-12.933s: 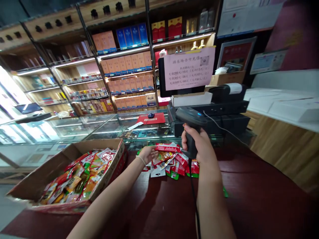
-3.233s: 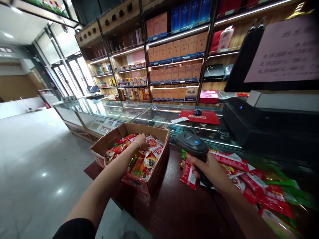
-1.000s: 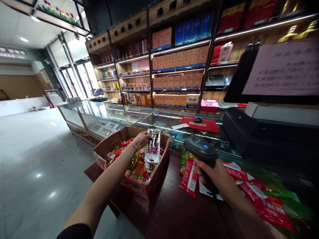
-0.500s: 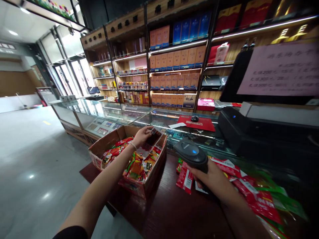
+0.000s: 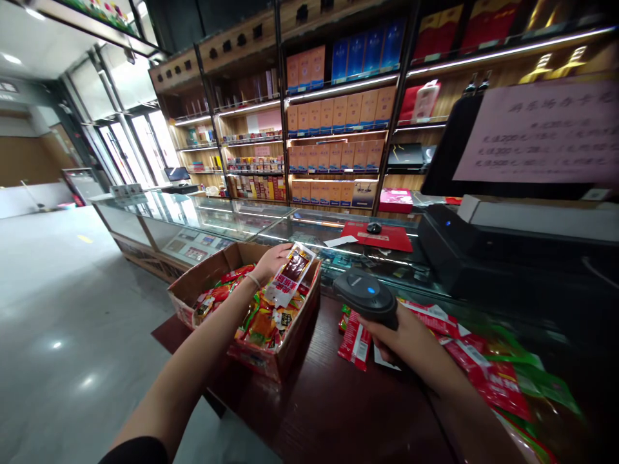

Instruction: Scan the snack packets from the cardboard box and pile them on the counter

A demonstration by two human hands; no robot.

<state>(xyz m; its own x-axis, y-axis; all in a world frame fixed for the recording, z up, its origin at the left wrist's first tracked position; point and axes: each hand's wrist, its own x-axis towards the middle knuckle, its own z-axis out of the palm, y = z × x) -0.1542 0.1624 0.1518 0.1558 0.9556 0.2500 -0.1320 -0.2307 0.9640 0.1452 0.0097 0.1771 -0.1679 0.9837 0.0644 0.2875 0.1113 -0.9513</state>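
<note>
Over an open cardboard box [image 5: 298, 338], my left hand [image 5: 272, 263] is closed on the edge of a snack packet [image 5: 291, 276], white and red with a dark brown window. Several red, orange and green packets [image 5: 261, 322] fill the box below it. My right hand [image 5: 394, 335] grips a black barcode scanner [image 5: 366, 298], which shows a blue light and points toward the box. Beneath the scanner, a red packet [image 5: 355, 345] with a barcode lies on the dark wooden table [image 5: 319, 399]. Part of the right hand's fingers is hidden behind the scanner.
More red and green packets [image 5: 498, 380] lie to the right of my right forearm. Behind the table runs a glass counter [image 5: 232, 216] with a red mat [image 5: 387, 240] and a mouse [image 5: 374, 228]. A dark monitor bearing a pink notice [image 5: 536, 135] stands at the right.
The packet in my left hand has turned so its printed front faces me more squarely and looks sharper. The right hand and scanner stay nearly in place; the view has shifted slightly.
</note>
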